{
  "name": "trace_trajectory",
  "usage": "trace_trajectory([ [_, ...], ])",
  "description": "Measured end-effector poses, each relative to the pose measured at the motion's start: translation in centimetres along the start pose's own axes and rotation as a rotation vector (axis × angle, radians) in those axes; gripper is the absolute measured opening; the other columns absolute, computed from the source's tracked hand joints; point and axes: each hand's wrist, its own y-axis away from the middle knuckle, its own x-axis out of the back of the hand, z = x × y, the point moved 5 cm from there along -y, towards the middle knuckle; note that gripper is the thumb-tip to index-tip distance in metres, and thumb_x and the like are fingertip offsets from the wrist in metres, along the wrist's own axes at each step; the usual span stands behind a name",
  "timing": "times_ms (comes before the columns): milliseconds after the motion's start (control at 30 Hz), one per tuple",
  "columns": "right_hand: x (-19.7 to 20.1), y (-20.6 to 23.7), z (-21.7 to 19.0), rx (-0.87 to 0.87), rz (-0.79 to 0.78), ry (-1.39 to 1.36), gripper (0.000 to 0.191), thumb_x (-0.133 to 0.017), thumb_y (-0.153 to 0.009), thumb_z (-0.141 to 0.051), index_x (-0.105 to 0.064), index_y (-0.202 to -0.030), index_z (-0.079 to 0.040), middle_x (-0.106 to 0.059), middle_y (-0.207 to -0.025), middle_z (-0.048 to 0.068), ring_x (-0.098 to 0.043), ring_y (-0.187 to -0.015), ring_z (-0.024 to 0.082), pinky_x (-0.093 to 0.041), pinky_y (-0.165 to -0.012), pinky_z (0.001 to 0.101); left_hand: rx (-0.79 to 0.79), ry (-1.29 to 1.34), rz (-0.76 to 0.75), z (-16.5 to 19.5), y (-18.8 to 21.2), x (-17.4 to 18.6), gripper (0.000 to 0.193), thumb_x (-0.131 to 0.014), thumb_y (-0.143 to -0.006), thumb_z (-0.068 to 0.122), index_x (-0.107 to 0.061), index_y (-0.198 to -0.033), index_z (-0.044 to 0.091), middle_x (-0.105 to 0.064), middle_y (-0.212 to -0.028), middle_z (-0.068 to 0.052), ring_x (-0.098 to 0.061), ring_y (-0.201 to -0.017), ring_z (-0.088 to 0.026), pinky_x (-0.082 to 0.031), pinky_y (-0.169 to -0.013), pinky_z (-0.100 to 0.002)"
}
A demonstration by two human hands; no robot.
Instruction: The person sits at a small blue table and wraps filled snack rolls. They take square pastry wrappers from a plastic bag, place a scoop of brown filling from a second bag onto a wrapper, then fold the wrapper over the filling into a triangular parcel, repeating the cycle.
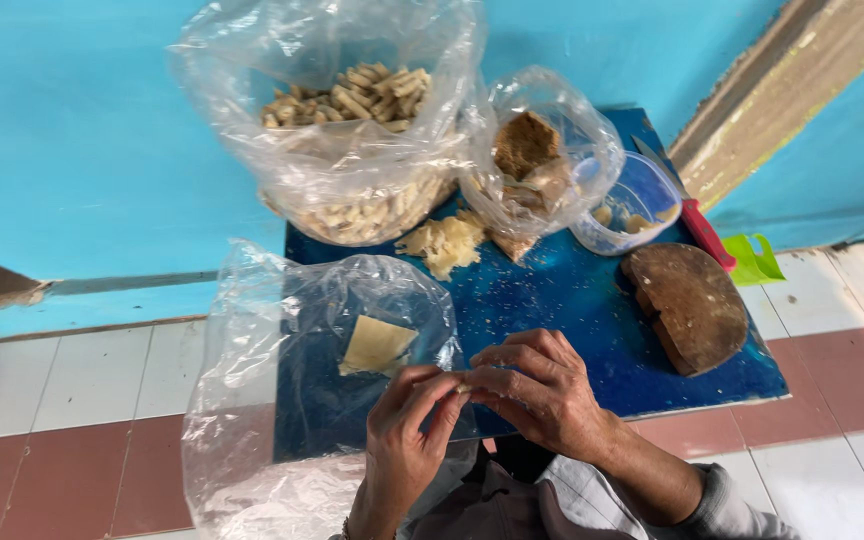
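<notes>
My left hand (407,425) and my right hand (537,385) meet at the near edge of a low blue table (572,310). Together their fingertips pinch a small pale roll of wrapper (463,386). Just left of the hands lies a clear plastic bag (252,400) with a pale square wrapper sheet (376,345) inside. Further back, a small heap of pale wrapper pieces (444,243) rests on the table.
At the back stand a big plastic bag of finished pale rolls (347,100), a smaller bag holding brown filling (530,150) and a clear plastic tub (637,200). A round wooden block (687,305), a red-handled knife (704,232) and a green scraper (754,262) lie right.
</notes>
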Motion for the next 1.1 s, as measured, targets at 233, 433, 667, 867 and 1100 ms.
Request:
trace_trajectory([
  [233,-1.2,-6.1,-3.6,0.239,-0.098,0.006,0.04,-0.08,-0.082,-0.015,-0.072,-0.121,-0.018,-0.073,-0.112,-0.002,-0.066,-0.098,0.02,-0.047,-0.078,0.0377,0.059,0.166,0.145,-1.0,2.0,6.4,0.031,-0.079,-0.085,0.006,-0.071,-0.115,0.007,-0.075,-0.105,-0.007,-0.071,-0.076,-0.015,-0.052,-0.067,-0.027],
  [433,-0.6,-19.9,-0.3,0.207,0.208,0.297,0.031,-0.073,-0.1,-0.002,-0.074,-0.129,-0.012,-0.071,-0.093,0.003,-0.059,-0.086,0.022,-0.042,-0.074,0.0399,0.233,0.038,0.335,-3.5,5.8,11.5,0.029,-0.073,-0.09,0.002,-0.074,-0.118,0.008,-0.077,-0.099,-0.007,-0.066,-0.079,-0.014,-0.053,-0.072,-0.026],
  [667,-4.4,-20.7,-0.9,0.274,0.146,0.104,0.028,-0.077,-0.095,-0.015,-0.07,-0.121,-0.009,-0.072,-0.115,0.013,-0.068,-0.106,0.029,-0.056,-0.088,0.043,0.33,-0.105,0.328,-6.5,7.7,13.2,0.019,-0.071,-0.092,0.007,-0.075,-0.111,0.008,-0.077,-0.099,-0.008,-0.072,-0.076,-0.016,-0.057,-0.066,-0.029],
  [867,-15.9,-8.8,-1.9,0.036,-0.572,-0.056,0.03,-0.082,-0.077,-0.026,-0.07,-0.101,-0.012,-0.069,-0.098,0.007,-0.068,-0.098,0.03,-0.056,-0.078,0.0439,0.18,-0.425,0.243,-7.8,5.9,11.7,0.016,-0.069,-0.092,0.008,-0.072,-0.108,0.008,-0.073,-0.101,-0.007,-0.071,-0.087,-0.029,-0.056,-0.072,-0.039],
  [1100,-18.3,-6.4,2.0,-0.061,-0.494,-0.103,0.013,-0.075,-0.087,-0.023,-0.072,-0.096,-0.013,-0.071,-0.098,0.005,-0.072,-0.091,0.029,-0.057,-0.075,0.0416,0.314,-0.367,0.272,-9.4,4.2,10.3,0.011,-0.067,-0.094,0.011,-0.072,-0.104,0.009,-0.072,-0.094,-0.008,-0.072,-0.075,-0.026,-0.056,-0.065,-0.039],
])
